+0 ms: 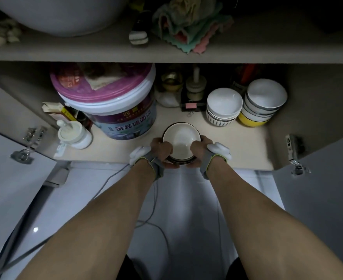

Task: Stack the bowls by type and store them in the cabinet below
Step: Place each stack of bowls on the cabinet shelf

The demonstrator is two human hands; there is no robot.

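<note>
Left hand (pixel 161 150) grips the stack of bowls (pixel 181 144) on its left side, right hand (pixel 201 151) curls round the right; equally near, stack dead ahead between them at the cabinet shelf (pixel 247 146) front edge. Cream inside, dark rim. Free shelf lies behind; two bowl stacks (pixel 224 107) far right.

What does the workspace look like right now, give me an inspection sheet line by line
Surface: cabinet shelf, pale board, doors open.
Job's things: dark-rimmed bowl stack at the shelf's front edge; two more bowl stacks, striped bowl stack and yellow-based bowl stack, at back right.
Clutter: paint bucket, white jar, bottles behind.
Grippers: left hand and right hand grip the front stack's sides.
Cables: grey cable on the floor.
Surroundings: upper shelf with cloths; tiled floor.
</note>
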